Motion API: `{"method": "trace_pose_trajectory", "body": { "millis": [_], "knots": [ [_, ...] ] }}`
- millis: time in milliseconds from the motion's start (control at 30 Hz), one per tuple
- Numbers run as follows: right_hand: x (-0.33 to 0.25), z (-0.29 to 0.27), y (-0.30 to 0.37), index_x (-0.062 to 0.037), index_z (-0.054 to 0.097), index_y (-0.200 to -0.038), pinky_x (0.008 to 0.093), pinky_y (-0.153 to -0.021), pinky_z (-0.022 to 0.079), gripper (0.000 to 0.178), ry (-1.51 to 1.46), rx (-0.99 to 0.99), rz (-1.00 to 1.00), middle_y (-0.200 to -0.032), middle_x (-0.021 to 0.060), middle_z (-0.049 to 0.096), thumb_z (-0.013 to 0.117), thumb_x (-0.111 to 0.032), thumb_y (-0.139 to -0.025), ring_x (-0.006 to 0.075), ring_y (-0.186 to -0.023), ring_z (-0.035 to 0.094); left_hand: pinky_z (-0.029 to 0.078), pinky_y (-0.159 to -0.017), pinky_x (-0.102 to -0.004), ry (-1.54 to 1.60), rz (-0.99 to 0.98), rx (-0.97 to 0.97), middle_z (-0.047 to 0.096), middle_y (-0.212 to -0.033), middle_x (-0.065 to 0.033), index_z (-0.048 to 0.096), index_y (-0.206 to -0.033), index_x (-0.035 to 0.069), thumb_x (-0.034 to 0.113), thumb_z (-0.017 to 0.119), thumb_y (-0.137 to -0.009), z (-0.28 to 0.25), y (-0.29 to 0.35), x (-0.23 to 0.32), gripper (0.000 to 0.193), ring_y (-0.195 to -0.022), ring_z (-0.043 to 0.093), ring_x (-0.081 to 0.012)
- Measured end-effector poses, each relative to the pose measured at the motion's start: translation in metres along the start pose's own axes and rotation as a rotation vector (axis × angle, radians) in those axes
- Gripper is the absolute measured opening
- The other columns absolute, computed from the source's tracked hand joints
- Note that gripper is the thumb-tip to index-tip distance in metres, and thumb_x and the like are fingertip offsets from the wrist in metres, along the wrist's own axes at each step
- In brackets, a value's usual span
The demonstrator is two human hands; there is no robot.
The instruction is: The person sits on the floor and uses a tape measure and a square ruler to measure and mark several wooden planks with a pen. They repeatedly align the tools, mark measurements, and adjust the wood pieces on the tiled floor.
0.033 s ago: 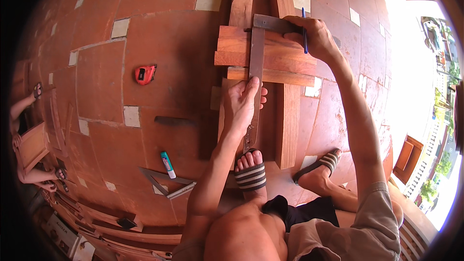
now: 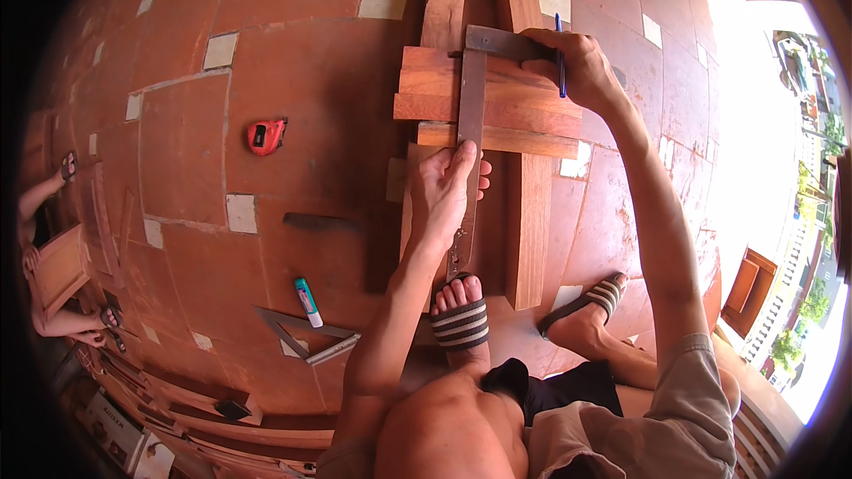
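Observation:
A dark L-shaped carpenter's square (image 2: 472, 93) lies across short reddish wood blocks (image 2: 524, 87), its long blade pointing toward me. Lower down that blade, my left hand (image 2: 446, 191) is closed, thumb on top and fingers curled underneath. My right hand (image 2: 581, 66) grips the far, short arm of the square, near the blocks' right end. A blue pen (image 2: 560, 58) sticks up between the right hand's fingers. Beside the blocks, on the near side, runs a narrow wood strip (image 2: 519, 140). Two long wood beams, a right one (image 2: 531, 239) and a left one (image 2: 444, 0), lie beneath.
On the tiled floor at left are a red tape measure (image 2: 266, 137), a dark flat piece (image 2: 321, 223), a teal-and-white tube (image 2: 308, 302) and a triangular square (image 2: 306, 341). My sandalled foot (image 2: 460, 324) is near the blade's end. Another person's arm (image 2: 67, 326) shows far left.

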State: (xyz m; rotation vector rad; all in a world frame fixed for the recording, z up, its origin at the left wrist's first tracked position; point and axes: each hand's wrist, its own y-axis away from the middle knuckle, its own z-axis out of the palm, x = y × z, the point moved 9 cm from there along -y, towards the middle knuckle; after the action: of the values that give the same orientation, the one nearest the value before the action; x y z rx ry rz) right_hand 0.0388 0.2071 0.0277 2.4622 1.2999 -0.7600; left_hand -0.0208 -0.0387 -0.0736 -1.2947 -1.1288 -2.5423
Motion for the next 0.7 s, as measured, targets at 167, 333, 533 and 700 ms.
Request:
{"method": "trace_pose_trajectory", "body": {
  "millis": [167,333,533,700],
  "knots": [
    [0.0016,-0.0028,-0.0015,-0.0071,0.076,-0.122,0.0439,-0.072,0.055,0.042,0.002,0.026,-0.04,-0.084,0.0223,0.073,0.086,-0.022,-0.084,0.0372,-0.075,0.071,0.053,-0.061,-0.0256,0.003,0.001,-0.009,0.073,-0.083,-0.0038,0.072,-0.098,0.006,0.041,0.068,-0.103,0.0035,-0.001,0.0046,0.036,-0.069,0.067,-0.0101],
    [0.0062,-0.0013,-0.0057,-0.0037,0.072,-0.127,0.0373,-0.08,0.058,0.041,0.067,-0.069,0.042,-0.101,0.0195,0.078,0.083,-0.017,-0.089,0.0254,-0.087,0.075,0.053,-0.061,-0.025,0.028,0.017,-0.018,0.073,-0.082,-0.0033,0.073,-0.097,0.006,0.04,0.068,-0.104,0.0032,-0.0053,0.0049,0.035,-0.068,0.066,-0.0097],
    [0.0083,0.0007,-0.0065,-0.0016,0.072,-0.127,0.0365,-0.083,0.058,0.043,0.058,-0.074,0.037,-0.104,0.0192,0.078,0.084,-0.015,-0.088,0.0252,-0.09,0.076,0.053,-0.061,-0.0252,0.022,-0.002,-0.013,0.073,-0.081,-0.0034,0.073,-0.096,0.005,0.04,0.068,-0.104,0.0029,-0.0068,0.0041,0.035,-0.068,0.066,-0.0096],
    [0.0064,-0.0014,-0.0066,-0.0012,0.072,-0.127,0.0366,-0.083,0.058,0.043,0.062,-0.058,0.022,-0.105,0.0191,0.079,0.084,-0.015,-0.088,0.0248,-0.09,0.076,0.053,-0.061,-0.0253,0.018,0.002,-0.002,0.073,-0.082,-0.0036,0.073,-0.096,0.005,0.039,0.068,-0.104,0.0025,-0.0046,0.0062,0.035,-0.068,0.066,-0.0096]
  ]
}}
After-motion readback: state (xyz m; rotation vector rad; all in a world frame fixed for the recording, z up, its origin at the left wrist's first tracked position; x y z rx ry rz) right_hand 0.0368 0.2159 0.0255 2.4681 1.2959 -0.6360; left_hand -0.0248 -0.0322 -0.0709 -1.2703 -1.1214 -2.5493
